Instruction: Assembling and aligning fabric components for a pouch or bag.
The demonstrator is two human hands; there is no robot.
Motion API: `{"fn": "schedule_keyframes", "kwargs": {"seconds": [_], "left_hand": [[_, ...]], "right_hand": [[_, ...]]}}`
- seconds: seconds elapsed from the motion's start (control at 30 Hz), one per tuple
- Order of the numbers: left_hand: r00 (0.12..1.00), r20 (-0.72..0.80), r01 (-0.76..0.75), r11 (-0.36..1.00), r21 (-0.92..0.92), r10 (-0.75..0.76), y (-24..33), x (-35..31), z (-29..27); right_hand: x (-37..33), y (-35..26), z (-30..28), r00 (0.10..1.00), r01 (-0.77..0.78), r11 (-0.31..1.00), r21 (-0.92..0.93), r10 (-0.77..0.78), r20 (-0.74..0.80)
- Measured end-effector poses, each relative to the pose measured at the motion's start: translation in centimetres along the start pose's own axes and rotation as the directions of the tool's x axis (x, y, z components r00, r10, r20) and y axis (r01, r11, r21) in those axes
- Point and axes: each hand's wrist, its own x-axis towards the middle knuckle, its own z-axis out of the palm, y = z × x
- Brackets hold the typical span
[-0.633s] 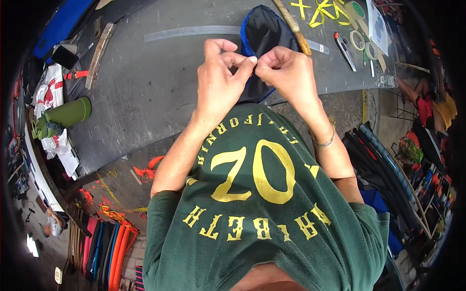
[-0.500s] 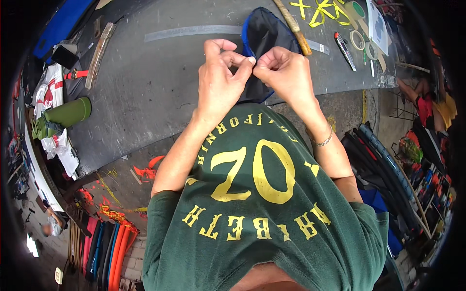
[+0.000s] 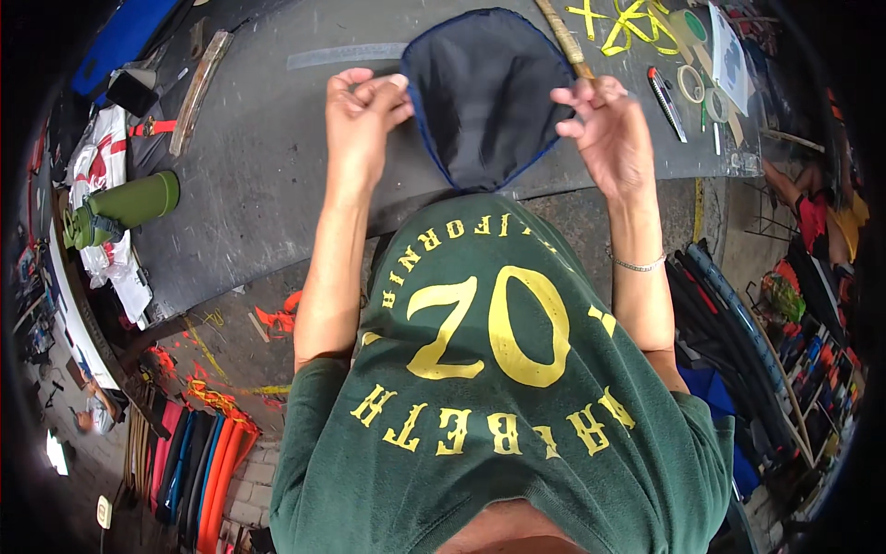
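A dark navy fabric piece (image 3: 489,97) with a blue edge lies spread on the dark grey worktable (image 3: 258,175). My left hand (image 3: 365,115) pinches its left edge, fingers closed on the cloth. On the opposite side, my right hand (image 3: 604,129) pinches the fabric's right edge with thumb and forefinger, the other fingers spread. A wooden stick (image 3: 565,42) runs along the far right side of the fabric, just above my right hand.
A green bottle (image 3: 120,208) lies at the table's left. A long metal ruler (image 3: 341,57) and a wooden strip (image 3: 198,88) lie farther back. Yellow straps (image 3: 632,23), tape rolls (image 3: 690,83) and a pen (image 3: 666,90) sit at the right. Colourful rolled fabric (image 3: 198,462) stands below.
My hands were together, pinching the bunched fabric at its middle. They have moved apart to the left and right, and the fabric is now spread out flat and wide.
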Motion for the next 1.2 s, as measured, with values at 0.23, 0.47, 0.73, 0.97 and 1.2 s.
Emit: {"fn": "schedule_keyframes", "kwargs": {"seconds": [0.23, 0.47, 0.73, 0.97, 1.2], "left_hand": [[0.99, -0.128, 0.063, 0.998, -0.009, -0.064, -3.2, 3.1, -7.6], [0.984, -0.04, 0.174, 0.984, 0.028, -0.173, -3.1, 2.3, -7.9], [0.951, 0.051, 0.31, 0.933, -0.183, -0.306, -3.6, 0.0, -5.5], [0.997, 0.04, 0.065, 0.998, -0.019, -0.064, -3.2, -2.5, -2.3], [0.993, 0.094, -0.078, 0.996, 0.041, 0.073, -0.2, -2.5, 0.7]], "right_hand": [[-1.1, 3.5, -8.2, 0.967, -0.209, 0.861, -0.464, 0.252, 0.032], [-1.3, 7.8, -4.5, 0.952, -0.302, 0.679, -0.669, 0.248, -0.177], [1.8, 11.1, -0.1, 0.992, 0.033, 0.621, -0.783, 0.074, 0.101], [4.1, 11.1, 4.5, 0.98, 0.158, 0.697, -0.7, -0.021, 0.2], [4.7, 7.3, 5.3, 0.991, 0.076, 0.646, -0.76, 0.035, 0.129]]}}
